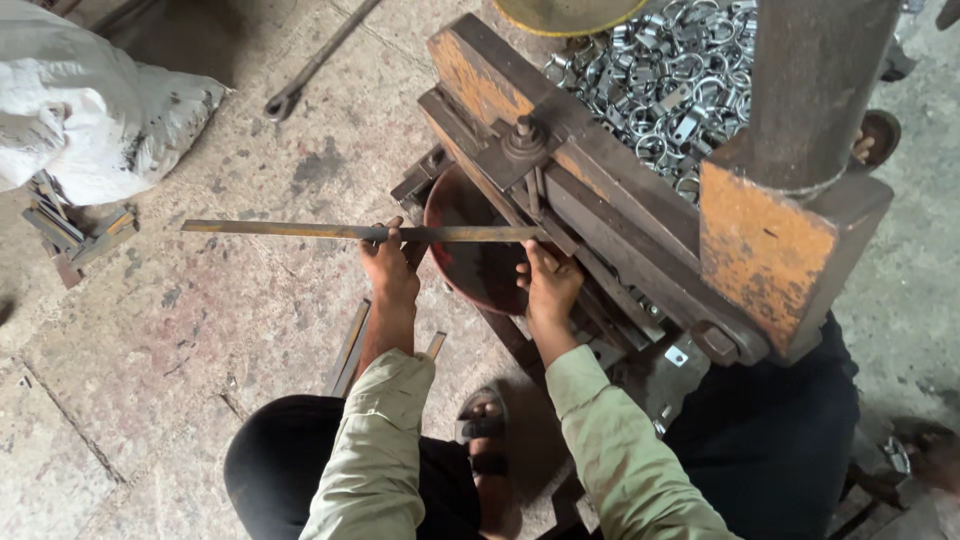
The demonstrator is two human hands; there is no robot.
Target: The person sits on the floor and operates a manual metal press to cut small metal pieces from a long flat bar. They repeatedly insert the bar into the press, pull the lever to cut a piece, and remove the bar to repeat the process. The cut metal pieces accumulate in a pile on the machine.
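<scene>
Across the head view, a long flat metal strip (pixel 360 232) lies nearly level, its long axis running left to right from open floor into the rusty press (pixel 620 220). Left hand (pixel 390 268) is closed on the strip near its middle, while right hand (pixel 548 285), nearer the machine, pinches the strip's right end beside the dark red bowl (pixel 470 270).

Left hand (pixel 388 262) and right hand (pixel 545 285) grip a long flat rusty metal strip (pixel 330 231), held level, its right end entering a rusted orange steel press machine (pixel 640 190). Dark red round bowl (pixel 470 255) beneath. Pile of shiny metal clamps (pixel 680 75) behind.
</scene>
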